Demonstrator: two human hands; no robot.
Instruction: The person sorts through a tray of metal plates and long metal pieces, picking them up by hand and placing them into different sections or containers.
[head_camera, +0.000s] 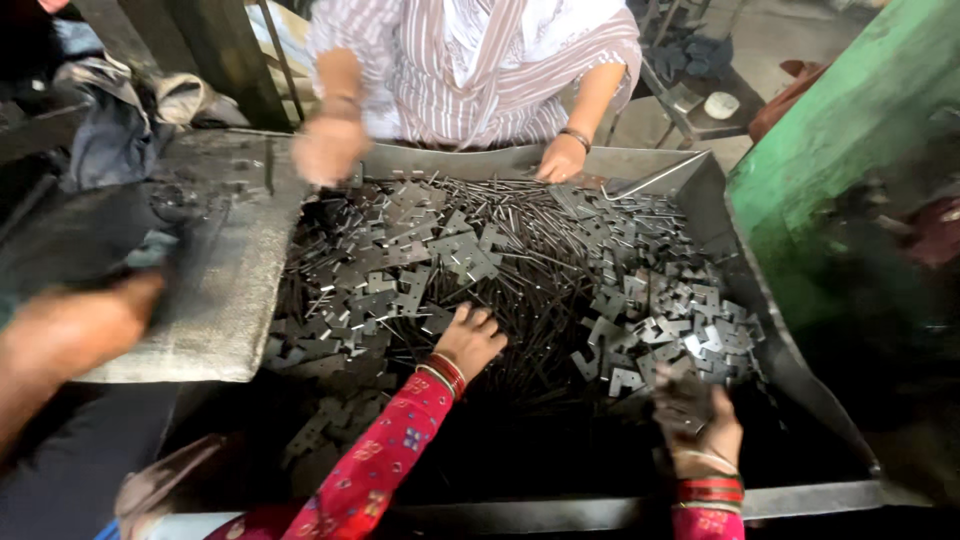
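A big grey metal tray (800, 380) holds a heap of flat notched metal plates (440, 250) and thin dark rods (540, 270). My left hand (470, 340), in a red patterned sleeve with bangles, rests knuckles-up on the heap near the tray's middle. Its fingers curl down among plates and rods, so whether it grips anything stays hidden. My right hand (705, 425), also bangled, is at the near right of the tray, closed around a small stack of dark metal plates (682, 395).
Across the tray a person in a striped garment has one hand (328, 150) blurred at the far left rim and the other hand (560, 160) on the far edge. Another person's arm (70, 330) lies on a woven mat (225, 290) at left. A green machine body (840, 150) stands at right.
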